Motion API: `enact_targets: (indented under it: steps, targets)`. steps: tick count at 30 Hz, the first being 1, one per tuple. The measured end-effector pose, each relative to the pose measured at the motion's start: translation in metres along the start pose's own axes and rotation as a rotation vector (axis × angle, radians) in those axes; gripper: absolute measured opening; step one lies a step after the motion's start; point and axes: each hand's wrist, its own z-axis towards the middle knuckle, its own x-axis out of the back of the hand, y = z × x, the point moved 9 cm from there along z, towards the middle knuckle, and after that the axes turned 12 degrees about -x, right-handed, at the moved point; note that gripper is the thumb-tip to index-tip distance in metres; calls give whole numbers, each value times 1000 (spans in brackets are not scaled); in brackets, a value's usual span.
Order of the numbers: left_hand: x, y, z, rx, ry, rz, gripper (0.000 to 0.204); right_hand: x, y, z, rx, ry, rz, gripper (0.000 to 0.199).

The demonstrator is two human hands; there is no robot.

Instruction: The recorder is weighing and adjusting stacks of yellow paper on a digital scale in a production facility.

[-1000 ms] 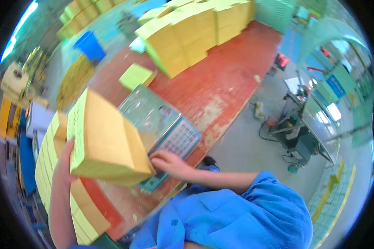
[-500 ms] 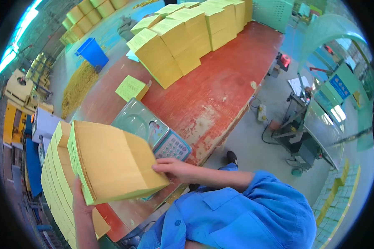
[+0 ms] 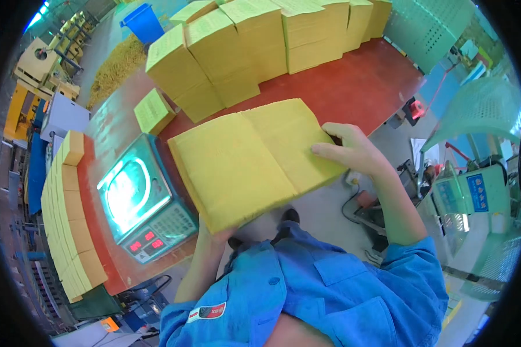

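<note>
Between my two hands is a thick bundle of yellow paper (image 3: 249, 165), with a fold line across its broad upper face. My right hand (image 3: 353, 147) grips its right end, thumb on top and fingers round the far edge. At the near left corner, my left hand (image 3: 214, 232) supports it from below; most of its fingers are hidden under the paper. To the left of the bundle stands a digital weighing scale (image 3: 136, 194) with a lit red display and a shiny, bare pan. A small block of yellow paper (image 3: 154, 113) lies just beyond the scale.
Tall stacks of yellow paper (image 3: 237, 49) stand along the far side of the red table (image 3: 347, 81). Another row of paper bundles (image 3: 69, 214) lines the left edge. A blue bin (image 3: 143, 24) stands beyond, and green metal machinery (image 3: 469, 191) is at the right.
The bundle has moved right, from beside the left row of bundles to in front of my body, uncovering the scale. Both hands have travelled with it, and the view has shifted.
</note>
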Motion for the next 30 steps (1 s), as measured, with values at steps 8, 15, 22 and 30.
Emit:
enact_targets:
  steps: [8,15,22,30]
  targets:
    - [-19,2,49,243,148,1183,37,15,75,31,-138,10,-127,48]
    - [-56,48,77,59,-184,2347,38,49,100,49,-67,141,31,50]
    - [-48,22,63,-63,131,1048,39,-30,95,47,-327,-295,326,47]
    - [-89,76,39,-539,-73,1019,49,-20,23,30,179,-51,651,76]
